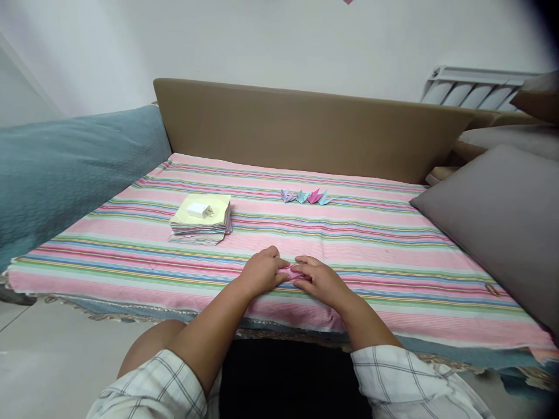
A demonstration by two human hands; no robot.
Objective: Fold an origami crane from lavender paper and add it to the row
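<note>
A small piece of folded pink paper (289, 272) lies low on the striped cloth (371, 250), partly covered by fingers. My left hand (263, 271) grips its left side, with thumb and fingers closed against it. From the right, my right hand (320, 280) holds the other side of the paper between thumb and fingers. Farther back, several folded paper cranes (314, 196) in lilac, light blue and magenta stand in a row. The exact folds between my hands are too small to make out.
A stack of square coloured paper (198, 224) sits to the left, with a white plug adapter (199, 210) on top. A grey cushion (498, 215) leans at the right. Behind rises a brown backrest (297, 128), and a blue-covered armrest (82, 169) stands at the left.
</note>
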